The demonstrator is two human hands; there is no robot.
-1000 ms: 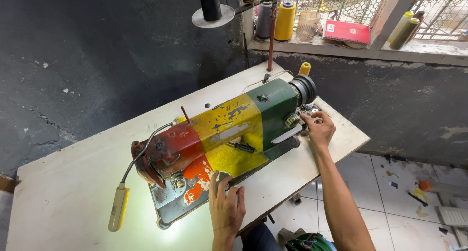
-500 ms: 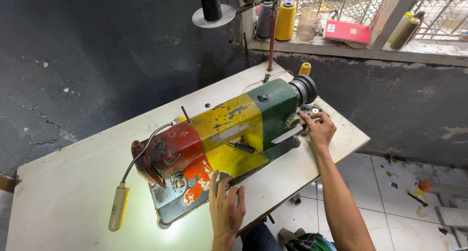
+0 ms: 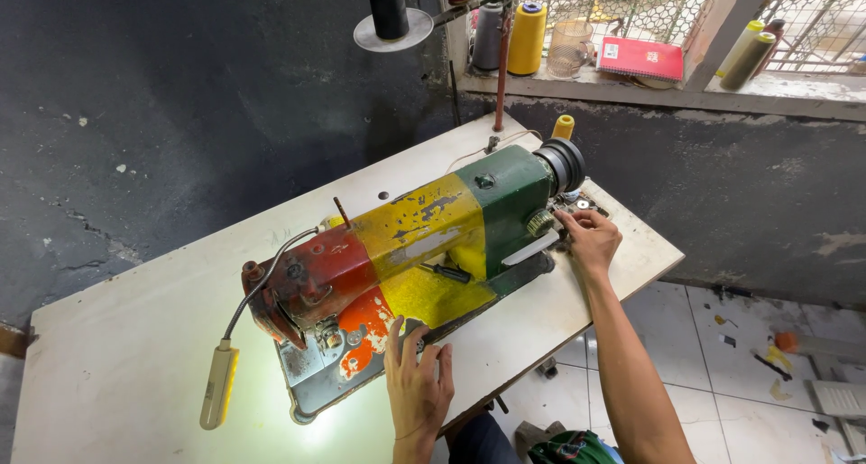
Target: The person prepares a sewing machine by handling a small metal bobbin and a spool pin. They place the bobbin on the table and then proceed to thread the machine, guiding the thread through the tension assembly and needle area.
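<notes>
A big white table (image 3: 135, 356) is seen from above, set against a dark wall (image 3: 162, 94). A sewing machine (image 3: 406, 248) lies across the table. It is painted red at one end, yellow in the middle and green at the other end. A black wheel (image 3: 564, 162) is fixed to the green end. A small lamp (image 3: 219, 385) on a bent neck is hung beside the red end, and the table under it is lit.

The left hand (image 3: 417, 385) is laid flat on the front edge of the machine's base, near the red end. Its fingers are spread open and nothing is held in it. The right hand (image 3: 591, 240) is placed on the table just beside the green end, below the wheel. Its fingers are bent a little and are touching small parts there. Whether anything is gripped cannot be told.

A ledge (image 3: 649, 90) is seen behind the table. On it are set a yellow spool (image 3: 526, 38), a grey spool (image 3: 488, 36), a clear cup (image 3: 570, 49) and a red book (image 3: 640, 58). A smaller yellow spool (image 3: 563, 126) is stood on the table behind the wheel.
</notes>
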